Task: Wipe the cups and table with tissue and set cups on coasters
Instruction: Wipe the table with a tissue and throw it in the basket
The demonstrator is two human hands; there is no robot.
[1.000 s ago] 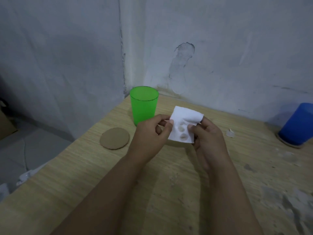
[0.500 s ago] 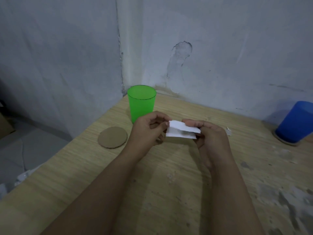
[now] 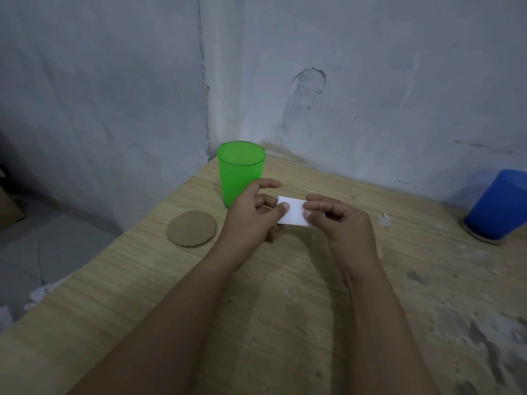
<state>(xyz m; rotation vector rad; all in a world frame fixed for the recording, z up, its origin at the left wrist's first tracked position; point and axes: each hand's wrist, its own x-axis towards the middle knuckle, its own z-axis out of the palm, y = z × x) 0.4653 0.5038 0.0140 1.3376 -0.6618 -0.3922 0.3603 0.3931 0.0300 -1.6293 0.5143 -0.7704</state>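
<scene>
A folded white tissue [image 3: 294, 210] is pinched between my left hand [image 3: 252, 216] and my right hand [image 3: 339, 223], held just above the wooden table [image 3: 256, 295]. A green plastic cup [image 3: 240, 169] stands upright on the bare table right behind my left hand. To its front left lies a round cardboard coaster [image 3: 191, 228] with nothing on it. At the far right a blue cup [image 3: 500, 206] sits tilted on a second coaster [image 3: 482, 239], partly cut off by the frame edge.
A small scrap of white paper [image 3: 384, 220] lies between my right hand and the blue cup. Grey stains mark the table's right side. Plaster walls close the far edge; the table's left edge drops to a grey floor.
The tissue was an open sheet one second ago; both hands have folded it into a narrow strip and brought it lower. Cups and coasters have not moved.
</scene>
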